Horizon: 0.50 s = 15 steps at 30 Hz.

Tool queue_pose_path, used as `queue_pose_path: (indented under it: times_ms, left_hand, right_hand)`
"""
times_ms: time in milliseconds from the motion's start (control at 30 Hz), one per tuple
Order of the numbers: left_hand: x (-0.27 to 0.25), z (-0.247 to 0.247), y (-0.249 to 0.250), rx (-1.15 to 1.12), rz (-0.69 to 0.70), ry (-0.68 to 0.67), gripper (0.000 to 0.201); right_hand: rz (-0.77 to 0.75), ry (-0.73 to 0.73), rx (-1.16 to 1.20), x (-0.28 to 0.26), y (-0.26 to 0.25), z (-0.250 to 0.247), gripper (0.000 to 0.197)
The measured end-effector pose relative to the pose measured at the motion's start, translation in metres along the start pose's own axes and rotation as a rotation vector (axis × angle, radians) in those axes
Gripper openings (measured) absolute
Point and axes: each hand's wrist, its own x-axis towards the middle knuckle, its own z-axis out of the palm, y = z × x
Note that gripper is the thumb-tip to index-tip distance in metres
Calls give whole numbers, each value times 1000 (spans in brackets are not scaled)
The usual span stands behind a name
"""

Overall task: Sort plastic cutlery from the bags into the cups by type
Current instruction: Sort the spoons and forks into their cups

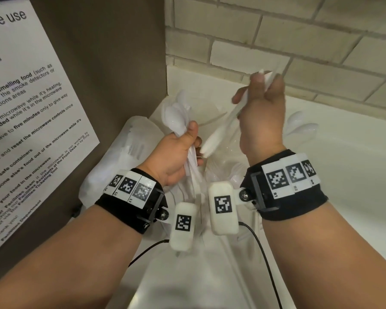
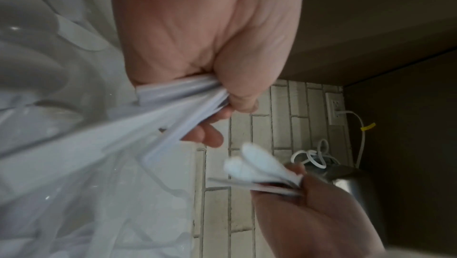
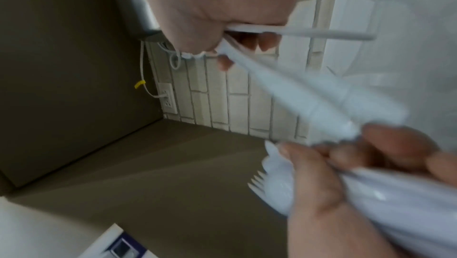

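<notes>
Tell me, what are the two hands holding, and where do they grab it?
Left hand grips a bunch of white cutlery by the handles. Right hand grips a few white pieces near their handle ends.

two hands show: the left hand (image 1: 176,152) grips one bundle of white plastic cutlery (image 1: 178,121), too many and too blurred to count; at least one fork (image 3: 259,182) shows among its spoon bowls. right of that bundle, the right hand (image 1: 262,112) holds a few white utensils (image 1: 221,130), about three, the count uncertain. left of the bundle lies one clear bag (image 1: 120,157). two wrist cameras (image 1: 183,226) hang below it. one printed notice (image 1: 27,108) hangs farther left.
</notes>
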Motion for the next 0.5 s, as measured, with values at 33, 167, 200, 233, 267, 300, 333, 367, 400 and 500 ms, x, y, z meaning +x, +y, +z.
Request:
queue_pose_path:
  times_ms: [33,167,200,233,267,300,333,367,400,500]
  left_hand:
    - [1,-1,1,-11,2,19,32]
    - [2,-2,9,-134,44,46,31]
    - [3,-2,12,-175,60,55,31]
    - [4,-2,14,-207,81,64,30]
    - [5,-1,16,-231,106,71,30]
    - [6,-1,17,-250,130,76,29]
    - [7,-1,19,-263,152,84,29]
    - [8,-1,20,-264,172,94,28]
    - [9,-1,20,-254,187,103,27]
    - [6,3,20,-247,207,79,27]
  right_hand:
    - [-22,33,66,1,-4,-3,18]
    - [56,-168,7,-3,-4,-9,23]
    - [104,-264,-125,-5,1,-9,22]
    - [133,-363,-259,-8,5,-9,18]
    - [131,-456,-377,-11,10,-9,15]
    - [110,-545,-467,-14,14,-9,16]
    - [103,-630,-521,-16,18,-10,18]
    - [121,-704,-543,-18,19,-10,21]
    - [151,-763,-546,-19,20,-11,24]
    - [212,-873,-585,-21,18,-12,39]
